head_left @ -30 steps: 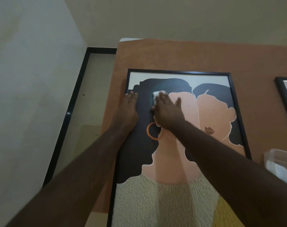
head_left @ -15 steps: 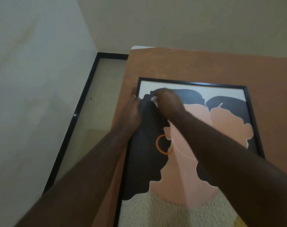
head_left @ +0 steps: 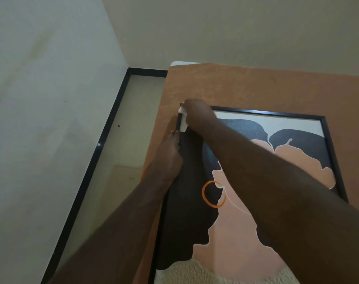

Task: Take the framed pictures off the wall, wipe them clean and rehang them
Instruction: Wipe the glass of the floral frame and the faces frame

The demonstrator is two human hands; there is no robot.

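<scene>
Framed picture (head_left: 256, 201) flat on orange-brown table (head_left: 256, 87). Right hand (head_left: 197, 115) pressing white cloth (head_left: 182, 119) at far-left corner, grip seemingly curled. Left hand (head_left: 168, 156) flat along left edge. No legible writing.

**No readable text in view**

Checked every surface from where I'm standing: no letters, numbers, brand marks or signs legible. The framed picture (head_left: 256, 201) carries only artwork, namely flat figure shapes and an orange ring, with no caption or signature I can make out. Its black frame edge is unmarked. The white cloth (head_left: 183, 117) at the top-left corner shows no tag or print. Walls and the brown surface (head_left: 236, 87) are blank too.
</scene>
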